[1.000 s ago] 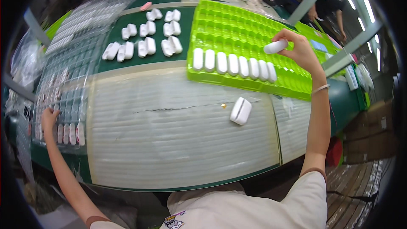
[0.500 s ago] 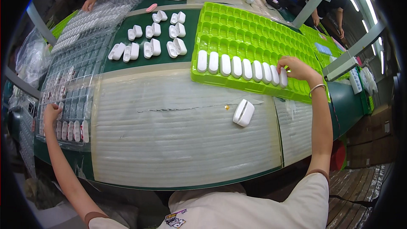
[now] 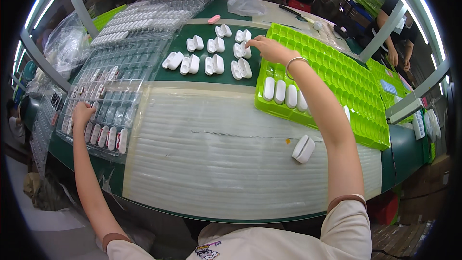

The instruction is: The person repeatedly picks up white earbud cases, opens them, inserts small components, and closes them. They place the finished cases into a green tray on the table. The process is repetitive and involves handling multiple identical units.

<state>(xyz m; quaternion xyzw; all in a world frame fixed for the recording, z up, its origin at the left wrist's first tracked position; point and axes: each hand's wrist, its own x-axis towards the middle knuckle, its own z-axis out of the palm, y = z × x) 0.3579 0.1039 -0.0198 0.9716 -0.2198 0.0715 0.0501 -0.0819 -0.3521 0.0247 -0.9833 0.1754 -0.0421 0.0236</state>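
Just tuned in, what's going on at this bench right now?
A person is sorting small white cases. Their right hand reaches across the green tray to the open white cases laid out in rows on the dark green mat, fingertips right at one of them. Their left hand rests on the clear plastic tray. The green tray's near row holds several closed white cases, and one open case lies alone on the white table cover.

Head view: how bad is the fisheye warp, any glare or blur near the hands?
Head view: strong fisheye, the table edge bows and corners go black; glare on the clear blister tray by the left hand; right hand over the white cases looks sharp, no evident blur.
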